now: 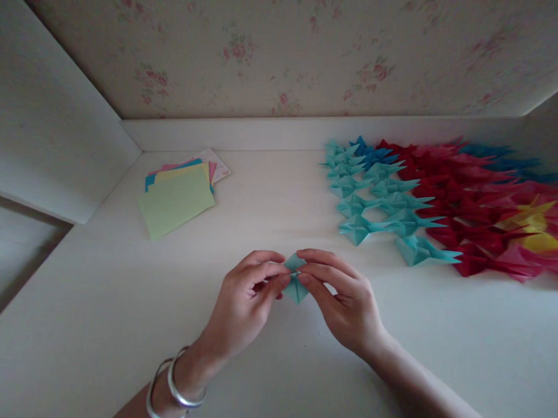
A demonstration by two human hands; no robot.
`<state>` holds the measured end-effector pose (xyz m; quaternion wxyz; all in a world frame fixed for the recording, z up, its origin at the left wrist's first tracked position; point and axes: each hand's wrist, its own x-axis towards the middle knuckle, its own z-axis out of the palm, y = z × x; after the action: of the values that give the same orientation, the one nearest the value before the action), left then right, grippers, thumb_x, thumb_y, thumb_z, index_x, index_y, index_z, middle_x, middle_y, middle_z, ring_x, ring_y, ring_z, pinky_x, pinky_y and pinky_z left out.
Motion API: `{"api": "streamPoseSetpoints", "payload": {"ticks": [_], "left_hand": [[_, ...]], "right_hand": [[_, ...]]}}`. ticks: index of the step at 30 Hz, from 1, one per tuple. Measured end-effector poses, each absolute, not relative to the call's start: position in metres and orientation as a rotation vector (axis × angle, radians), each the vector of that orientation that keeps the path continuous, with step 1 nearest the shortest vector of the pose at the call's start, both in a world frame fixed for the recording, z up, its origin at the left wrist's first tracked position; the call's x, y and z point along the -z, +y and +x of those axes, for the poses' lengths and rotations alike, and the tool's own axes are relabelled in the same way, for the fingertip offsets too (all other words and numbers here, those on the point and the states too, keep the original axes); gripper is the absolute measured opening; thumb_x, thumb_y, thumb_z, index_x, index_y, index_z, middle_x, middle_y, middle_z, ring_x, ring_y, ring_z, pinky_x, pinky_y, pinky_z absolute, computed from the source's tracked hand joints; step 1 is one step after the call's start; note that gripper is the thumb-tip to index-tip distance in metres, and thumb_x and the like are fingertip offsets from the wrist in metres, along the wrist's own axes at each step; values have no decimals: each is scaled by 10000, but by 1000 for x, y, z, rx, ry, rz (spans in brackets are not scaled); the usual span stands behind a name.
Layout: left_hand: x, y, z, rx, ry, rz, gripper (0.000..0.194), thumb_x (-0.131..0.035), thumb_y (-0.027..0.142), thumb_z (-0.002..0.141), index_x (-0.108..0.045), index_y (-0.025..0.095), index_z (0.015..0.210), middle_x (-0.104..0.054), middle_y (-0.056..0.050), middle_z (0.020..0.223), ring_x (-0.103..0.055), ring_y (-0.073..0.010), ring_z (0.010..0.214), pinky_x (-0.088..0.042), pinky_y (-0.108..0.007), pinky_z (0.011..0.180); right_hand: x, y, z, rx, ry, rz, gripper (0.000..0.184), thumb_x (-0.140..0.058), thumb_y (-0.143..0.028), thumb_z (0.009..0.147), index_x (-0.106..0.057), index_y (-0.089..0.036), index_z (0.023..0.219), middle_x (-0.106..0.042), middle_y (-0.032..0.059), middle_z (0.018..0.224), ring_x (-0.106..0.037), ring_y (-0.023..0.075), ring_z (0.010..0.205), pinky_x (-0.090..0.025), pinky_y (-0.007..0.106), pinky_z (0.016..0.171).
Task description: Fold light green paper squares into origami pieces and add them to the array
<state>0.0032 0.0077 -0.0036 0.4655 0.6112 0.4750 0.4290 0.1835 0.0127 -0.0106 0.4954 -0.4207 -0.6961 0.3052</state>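
Note:
A small folded piece of light-teal origami paper [297, 289] is held between both hands above the white table. My left hand [249, 295] pinches its left side between thumb and fingers. On the opposite side, my right hand [344, 296] grips the paper the same way. The paper has a diamond-like shape with a crease running down its lower half, and the fingertips cover its middle. Two silver bangles [176, 387] circle my left wrist.
Colored paper sheets [179, 200], light green on top, lie at the left back. Rows of teal folded paper cranes [360, 226] stand at the right, beside many red cranes [447, 208], with blue, pink and yellow ones. A floral-papered wall [268, 59] rises behind the white table [114, 319].

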Motion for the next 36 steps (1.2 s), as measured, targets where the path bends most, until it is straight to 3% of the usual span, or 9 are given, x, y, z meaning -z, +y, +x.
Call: {"api": "streamPoseSetpoints", "payload": {"ticks": [6,16,25,29,31,36], "left_hand": [[2,13,-1,-1024,1289,1469,167,-591,237,935,-698,182,819,-587,-25,906,-566,-88,604,-483,-172,439],[4,7,4,-1155,1287,2014,80,-627,156,915,-706,167,916,-631,-51,862,-614,-140,738,-506,-236,647],[-1,5,3,-1043,1206,1986,159,-688,231,884,-683,158,1025,-635,-61,920,-595,-122,656,-499,-220,571],[0,6,2,-1090,1240,2014,76,-643,141,899,-692,163,954,-649,-54,868,-624,-143,721,-512,-238,652],[0,6,2,-1128,1262,2025,122,-600,90,907,-695,167,909,-662,-52,845,-638,-156,769,-515,-255,714],[0,8,3,-1134,1292,1891,119,-611,119,905,-713,169,867,-674,-47,824,-631,-142,713,-508,-233,626]], "right_hand": [[11,13,182,-727,-1579,-1149,144,-614,-132,916,-739,-203,920,-744,83,1077,-712,188,941,-580,271,786],[14,11,179,-693,-1663,-1075,151,-648,-130,895,-756,-219,950,-757,65,1073,-730,191,921,-593,277,802],[14,9,178,-735,-1657,-1100,173,-627,-143,911,-757,-241,970,-762,54,1061,-727,207,958,-594,319,841],[13,8,178,-761,-1663,-1095,178,-630,-127,906,-764,-233,956,-768,50,1049,-731,197,947,-590,299,847],[13,8,177,-774,-1677,-1083,182,-628,-124,906,-765,-230,960,-771,49,1051,-732,194,951,-590,292,853],[11,8,175,-771,-1636,-1130,168,-624,-145,914,-763,-233,946,-780,42,1022,-742,194,922,-602,299,827]]}}
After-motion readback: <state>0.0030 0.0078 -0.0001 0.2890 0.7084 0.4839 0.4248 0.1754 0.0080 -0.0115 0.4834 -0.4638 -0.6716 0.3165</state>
